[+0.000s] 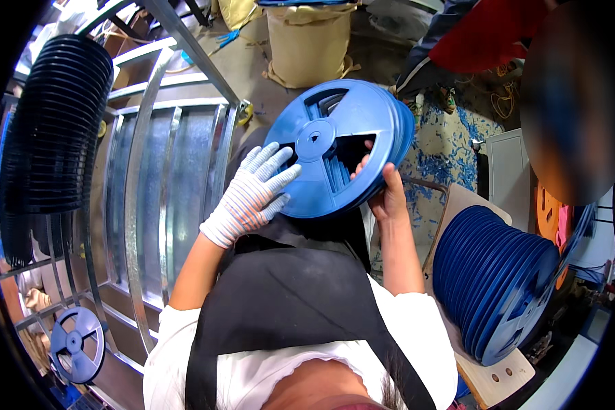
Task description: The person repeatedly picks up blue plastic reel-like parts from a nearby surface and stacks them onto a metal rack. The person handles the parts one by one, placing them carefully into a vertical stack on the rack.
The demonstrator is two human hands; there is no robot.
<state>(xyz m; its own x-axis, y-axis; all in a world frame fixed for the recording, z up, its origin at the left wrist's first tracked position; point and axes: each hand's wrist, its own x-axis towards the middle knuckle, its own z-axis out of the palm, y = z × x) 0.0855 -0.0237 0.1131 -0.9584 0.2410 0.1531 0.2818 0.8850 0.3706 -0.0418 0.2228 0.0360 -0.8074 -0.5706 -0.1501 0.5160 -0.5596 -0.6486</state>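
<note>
A short stack of blue plastic reels [362,117] is held up in front of my body, its round face with cut-out windows tilted toward me. My right hand [388,188], bare, grips the stack at its lower right, thumb at the rim and fingertips showing in a window. My left hand [258,188], in a white striped knit glove, rests against the left side of the front reel with its fingers spread and stretched out. More reel flanges show through the windows. The exact number of reels in the stack cannot be told.
A long row of blue reels [488,273] lies on a wooden chair [509,383] at my right. Dark reels [58,130] hang stacked at the left beside a metal frame [138,171]. A tan sack [307,44] stands ahead. Blue scraps [437,167] litter the floor near another person's leg [427,51].
</note>
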